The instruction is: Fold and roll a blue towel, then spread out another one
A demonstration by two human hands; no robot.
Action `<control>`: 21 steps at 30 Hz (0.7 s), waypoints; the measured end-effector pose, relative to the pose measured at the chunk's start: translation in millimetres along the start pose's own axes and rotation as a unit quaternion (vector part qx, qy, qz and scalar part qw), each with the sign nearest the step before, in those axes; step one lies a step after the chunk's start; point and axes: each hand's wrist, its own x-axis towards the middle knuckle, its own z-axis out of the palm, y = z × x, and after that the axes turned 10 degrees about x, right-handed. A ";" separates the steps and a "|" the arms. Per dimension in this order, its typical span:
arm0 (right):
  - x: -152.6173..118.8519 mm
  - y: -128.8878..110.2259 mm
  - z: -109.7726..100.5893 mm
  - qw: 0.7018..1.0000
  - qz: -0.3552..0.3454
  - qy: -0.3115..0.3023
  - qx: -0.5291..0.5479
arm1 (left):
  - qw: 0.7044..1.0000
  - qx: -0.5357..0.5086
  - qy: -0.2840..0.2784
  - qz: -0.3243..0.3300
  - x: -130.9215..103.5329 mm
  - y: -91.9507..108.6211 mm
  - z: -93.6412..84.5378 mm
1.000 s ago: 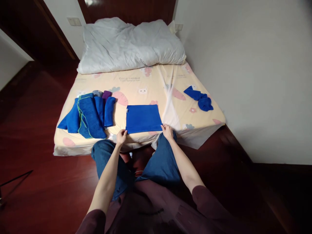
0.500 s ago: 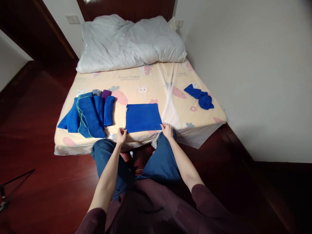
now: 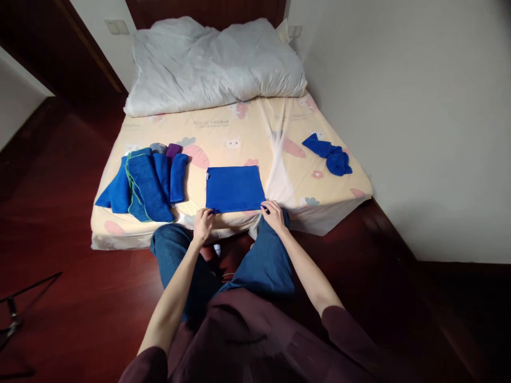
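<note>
A blue towel (image 3: 235, 187) lies flat as a rectangle at the front edge of the bed, a small white tag at its far left corner. My left hand (image 3: 203, 224) pinches its near edge close to the left corner. At the near right corner, my right hand (image 3: 273, 215) is closed on the same edge. Left of the towel sits a group of folded and rolled cloths, among them a blue towel with green edging (image 3: 146, 186) and a purple cloth (image 3: 173, 150). On the right lies a crumpled blue cloth (image 3: 328, 154).
A white quilt (image 3: 215, 66) is bunched at the head of the bed. The patterned sheet (image 3: 235, 127) covers the mattress. A wall (image 3: 419, 133) rises on the right. On the floor at the left stands part of a black stand (image 3: 14, 316).
My left hand has shifted slightly right along the towel's near edge, and my right hand slightly left. The near edge looks a little curled at the fingers. The view has tilted slightly.
</note>
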 end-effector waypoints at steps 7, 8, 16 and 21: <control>3.6 -5.5 15.2 0.979 -0.042 -0.185 -0.072 | 0.987 0.076 -0.108 0.089 20.1 -0.4 13.0; 4.7 -5.2 16.6 0.978 -0.030 -0.190 -0.081 | 0.988 0.077 -0.112 0.076 20.5 -2.4 14.2; 7.3 -3.4 18.5 0.975 0.039 -0.198 -0.088 | 0.992 0.032 -0.120 0.016 18.2 -7.2 16.1; 8.3 -0.6 21.3 0.979 0.064 -0.174 -0.089 | 0.990 0.057 -0.132 0.008 27.7 -7.7 19.2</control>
